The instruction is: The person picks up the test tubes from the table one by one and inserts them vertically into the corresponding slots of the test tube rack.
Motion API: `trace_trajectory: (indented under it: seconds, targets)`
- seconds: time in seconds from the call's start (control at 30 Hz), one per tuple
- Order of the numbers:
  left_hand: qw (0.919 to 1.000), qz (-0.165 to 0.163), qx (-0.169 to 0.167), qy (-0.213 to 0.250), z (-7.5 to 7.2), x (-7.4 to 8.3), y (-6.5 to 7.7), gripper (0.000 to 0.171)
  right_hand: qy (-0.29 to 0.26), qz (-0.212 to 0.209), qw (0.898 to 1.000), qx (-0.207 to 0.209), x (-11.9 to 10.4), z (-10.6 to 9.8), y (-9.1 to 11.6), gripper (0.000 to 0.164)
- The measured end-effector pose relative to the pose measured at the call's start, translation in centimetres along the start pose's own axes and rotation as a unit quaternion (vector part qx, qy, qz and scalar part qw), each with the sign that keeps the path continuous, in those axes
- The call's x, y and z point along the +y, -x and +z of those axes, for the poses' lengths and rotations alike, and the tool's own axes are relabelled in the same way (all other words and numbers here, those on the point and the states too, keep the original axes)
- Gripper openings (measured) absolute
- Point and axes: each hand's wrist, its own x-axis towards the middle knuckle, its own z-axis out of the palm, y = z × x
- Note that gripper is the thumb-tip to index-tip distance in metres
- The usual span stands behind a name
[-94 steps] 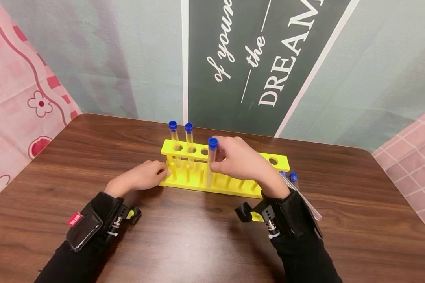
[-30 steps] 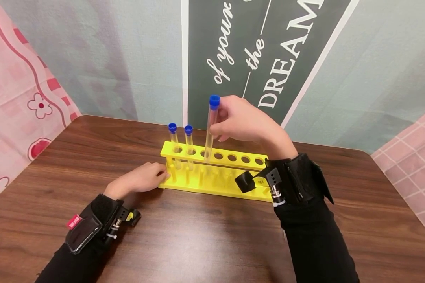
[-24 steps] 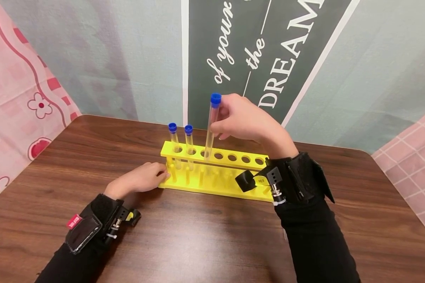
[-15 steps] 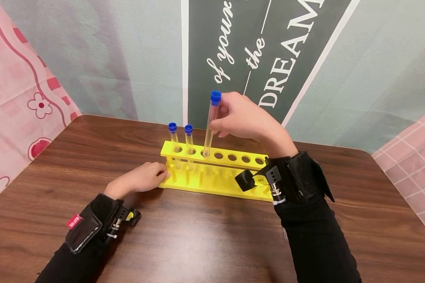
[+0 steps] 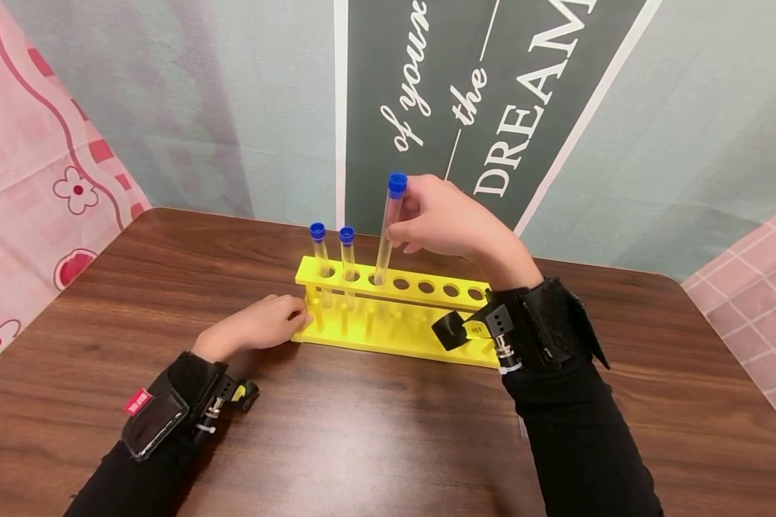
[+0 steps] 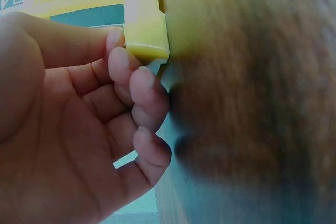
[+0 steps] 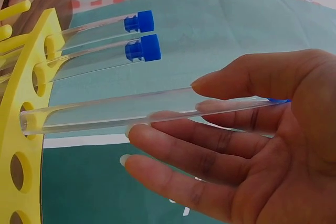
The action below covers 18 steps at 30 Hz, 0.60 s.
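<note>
A yellow test tube rack [image 5: 414,348] stands on the table, with two clear, blue-capped test tubes [image 5: 347,255] upright in its leftmost holes. My right hand [image 5: 455,219] pinches a third blue-capped test tube [image 5: 386,230] between thumb and fingers, above the rack. In the right wrist view this tube [image 7: 115,111] slants slightly, its rounded bottom at the third hole. At the rack's left end, my left hand [image 5: 268,322] pinches the base. The left wrist view has thumb and curled fingertips against the rack's yellow end [image 6: 147,40], the other fingers [image 6: 149,145] near the tabletop.
The brown wooden table [image 5: 336,445] ends at a grey-green cloth backdrop [image 5: 284,108] with white lettering. Several holes [image 5: 426,286] right of the held tube bear no tubes. My right sleeve [image 5: 575,431] hides the rack's right end and part of the table.
Since the oldest frame, my right hand has lifted the test tube from in front of the rack to above it, its bottom now at the third hole. My left hand has stayed put.
</note>
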Motion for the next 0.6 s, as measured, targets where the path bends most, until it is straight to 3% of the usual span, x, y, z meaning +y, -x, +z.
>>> trace_trajectory:
  seconds: [0.6]
  targets:
    - [1.0, 0.001, -0.003, 0.002, -0.1, 0.0, 0.0, 0.026, 0.048, 0.015, 0.998, -0.042, 1.6, 1.4, -0.8, 0.008]
